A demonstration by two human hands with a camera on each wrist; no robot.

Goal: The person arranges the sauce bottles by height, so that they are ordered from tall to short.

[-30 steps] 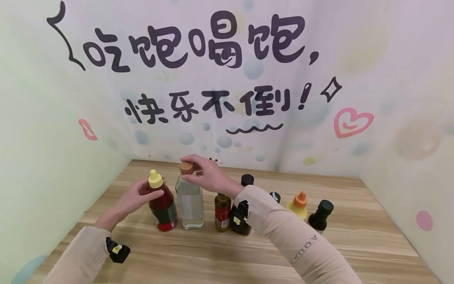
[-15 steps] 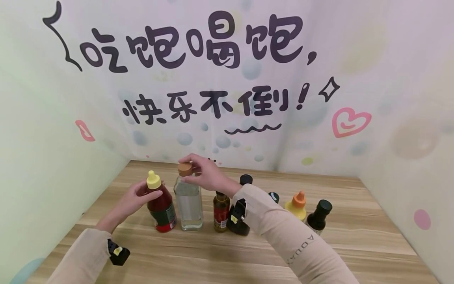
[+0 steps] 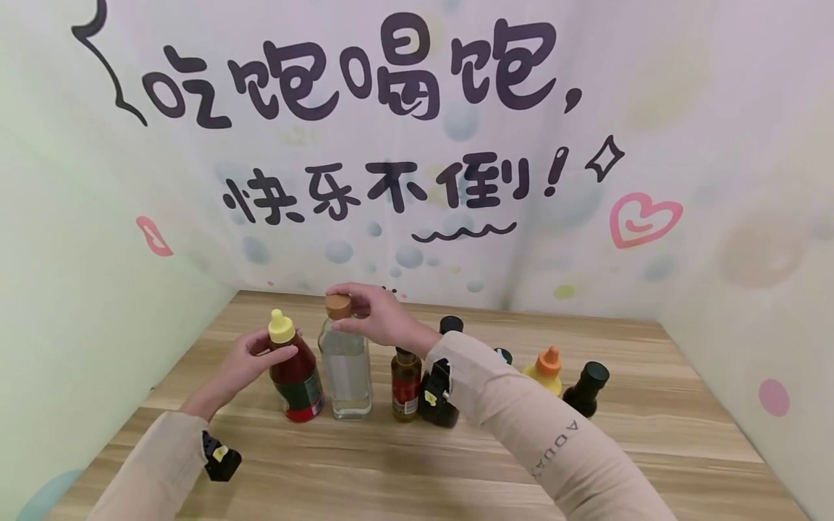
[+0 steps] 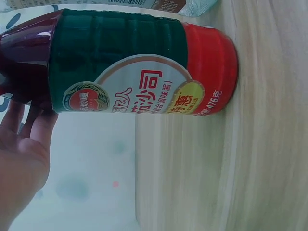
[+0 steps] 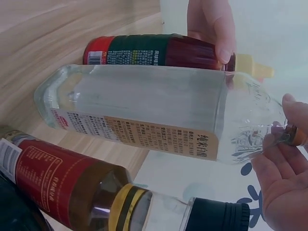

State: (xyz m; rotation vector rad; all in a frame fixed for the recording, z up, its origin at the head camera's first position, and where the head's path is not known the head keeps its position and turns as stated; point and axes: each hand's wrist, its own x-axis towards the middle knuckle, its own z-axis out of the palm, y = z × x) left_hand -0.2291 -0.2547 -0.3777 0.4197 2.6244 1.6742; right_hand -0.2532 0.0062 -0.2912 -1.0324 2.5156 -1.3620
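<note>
while both forearms reach forward over the wooden table (image 3: 651, 434), the right hand (image 3: 374, 318) arches over the clear bottle (image 3: 345, 376), its fingertips pinching the brown cap (image 3: 339, 306) from above, wrist bent and sleeve sloping down toward the camera. the clear bottle stands upright near the middle of the table's width, its label visible in the right wrist view (image 5: 159, 137). just left of the clear bottle, the left hand (image 3: 250, 358) curls round the neck of the red sauce bottle (image 3: 296, 380), thumb laid below its yellow nozzle cap (image 3: 281, 327); the palm comes in from the left. right of the clear bottle stands a small amber bottle (image 3: 405, 383), touching or nearly so. further right of the clear bottle stand a yellow squeeze bottle (image 3: 546, 370) and a dark bottle (image 3: 586, 389).
</note>
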